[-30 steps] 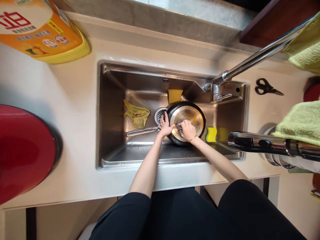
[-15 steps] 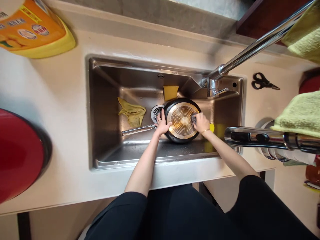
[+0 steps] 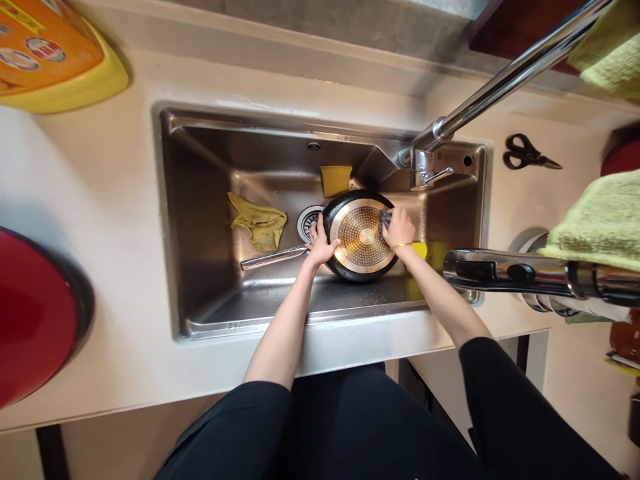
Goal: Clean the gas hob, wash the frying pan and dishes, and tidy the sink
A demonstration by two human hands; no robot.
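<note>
The upturned pan [image 3: 363,237] lies in the sink [image 3: 200,200], right of the drain [image 3: 306,223]; the left hand [image 3: 320,245] clasps its left rim, the right hand [image 3: 399,230], curled round a dark scourer [image 3: 386,220], scrubs its right edge, and further strokes likely need that steadying hold.

Yellow cloth [image 3: 259,222] (crumpled), scissors [image 3: 525,153], chrome faucet [image 3: 500,83]

The head camera is looking steeply down from above, quite far, onto the sink [image 3: 200,220] and tabletop [image 3: 125,267].
</note>
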